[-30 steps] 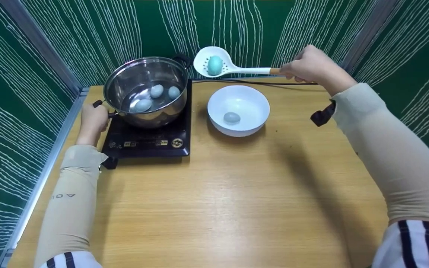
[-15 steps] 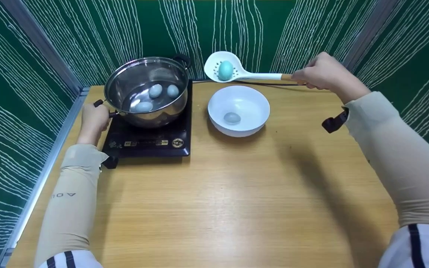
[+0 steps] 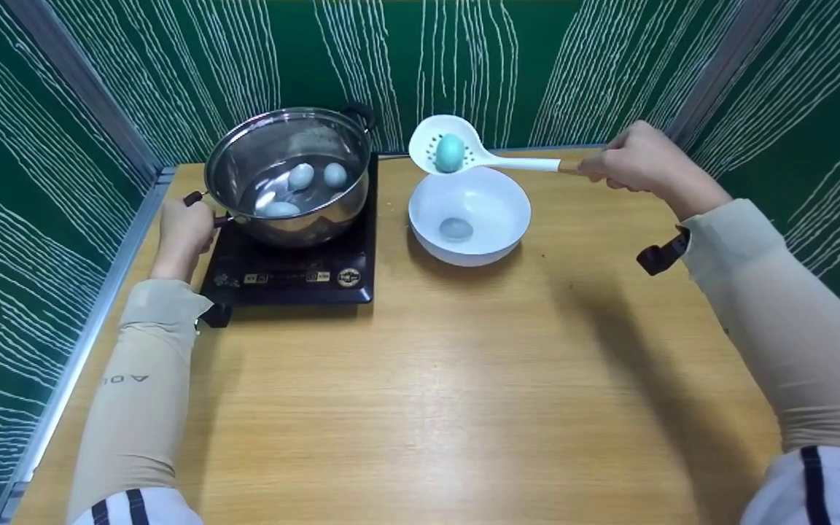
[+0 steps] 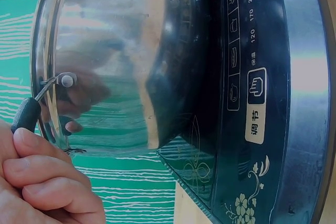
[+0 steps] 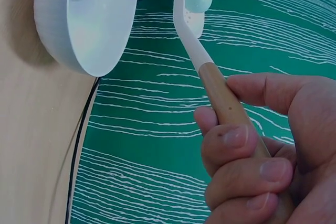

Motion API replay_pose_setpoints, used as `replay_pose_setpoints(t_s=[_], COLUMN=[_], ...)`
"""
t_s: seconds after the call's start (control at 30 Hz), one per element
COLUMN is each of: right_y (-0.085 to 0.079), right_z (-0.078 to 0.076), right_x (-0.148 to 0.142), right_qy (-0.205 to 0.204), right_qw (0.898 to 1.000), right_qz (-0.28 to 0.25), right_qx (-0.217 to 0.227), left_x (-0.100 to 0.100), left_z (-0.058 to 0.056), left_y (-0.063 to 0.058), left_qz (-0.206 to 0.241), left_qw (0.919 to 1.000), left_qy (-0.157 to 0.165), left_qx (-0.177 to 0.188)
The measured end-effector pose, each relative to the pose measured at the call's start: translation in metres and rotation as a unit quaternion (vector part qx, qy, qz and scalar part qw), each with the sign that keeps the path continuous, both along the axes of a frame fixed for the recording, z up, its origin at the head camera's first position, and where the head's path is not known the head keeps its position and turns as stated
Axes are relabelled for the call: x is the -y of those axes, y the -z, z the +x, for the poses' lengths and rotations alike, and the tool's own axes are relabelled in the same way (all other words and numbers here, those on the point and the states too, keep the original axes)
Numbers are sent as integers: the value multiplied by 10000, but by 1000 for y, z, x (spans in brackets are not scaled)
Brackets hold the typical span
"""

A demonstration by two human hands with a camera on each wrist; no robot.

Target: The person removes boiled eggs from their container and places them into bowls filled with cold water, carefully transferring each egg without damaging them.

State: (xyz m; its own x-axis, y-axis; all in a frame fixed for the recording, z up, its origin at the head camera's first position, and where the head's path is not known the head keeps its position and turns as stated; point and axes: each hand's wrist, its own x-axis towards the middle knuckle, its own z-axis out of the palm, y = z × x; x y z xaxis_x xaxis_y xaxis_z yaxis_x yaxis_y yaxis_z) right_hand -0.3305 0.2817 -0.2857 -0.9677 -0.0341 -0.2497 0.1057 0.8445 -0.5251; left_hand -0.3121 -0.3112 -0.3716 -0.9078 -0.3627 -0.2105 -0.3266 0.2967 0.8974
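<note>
My right hand point(image 3: 631, 162) grips the wooden handle of a white slotted spoon point(image 3: 526, 163), its fingers curled round it in the right wrist view. A pale blue-green egg point(image 3: 450, 153) lies in the spoon's bowl, held above the far rim of a white bowl point(image 3: 496, 211). Inside that bowl is another egg point(image 3: 456, 229). At the left, my left hand point(image 3: 185, 230) holds the dark side handle point(image 4: 27, 115) of a steel pot point(image 3: 303, 227). Three pale eggs point(image 3: 300, 176) sit in water in the pot.
Beneath the pot is a black induction cooker point(image 3: 289, 286) with a control panel at its front. A dark cable point(image 5: 81, 129) runs along the back of the wooden table point(image 3: 420, 394). Green walls point(image 3: 464, 44) with white lines enclose the back and sides.
My right hand has brought the spoon and its egg rightward from beside the pot, then lower and nearer, over the bowl's far edge. The left hand stays on the pot handle.
</note>
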Motion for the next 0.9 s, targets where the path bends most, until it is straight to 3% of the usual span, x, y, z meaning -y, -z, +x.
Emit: replay_pose_setpoints(t_s=[0.23, 0.53, 0.9], right_y=[14, 31, 50], right_z=[4, 6, 10], right_x=[-9, -19, -23], right_qy=[60, 38, -136], right_qw=[10000, 10000, 9998], right_qz=[-5, -79, 47], right_qx=[-2, 14, -147], left_x=[0, 0, 0], left_z=[-1, -2, -2], left_y=[-2, 0, 0], left_qz=[-127, 61, 81], left_qw=[9997, 10000, 10000], left_qy=[34, -46, -57], left_qx=[213, -64, -7])
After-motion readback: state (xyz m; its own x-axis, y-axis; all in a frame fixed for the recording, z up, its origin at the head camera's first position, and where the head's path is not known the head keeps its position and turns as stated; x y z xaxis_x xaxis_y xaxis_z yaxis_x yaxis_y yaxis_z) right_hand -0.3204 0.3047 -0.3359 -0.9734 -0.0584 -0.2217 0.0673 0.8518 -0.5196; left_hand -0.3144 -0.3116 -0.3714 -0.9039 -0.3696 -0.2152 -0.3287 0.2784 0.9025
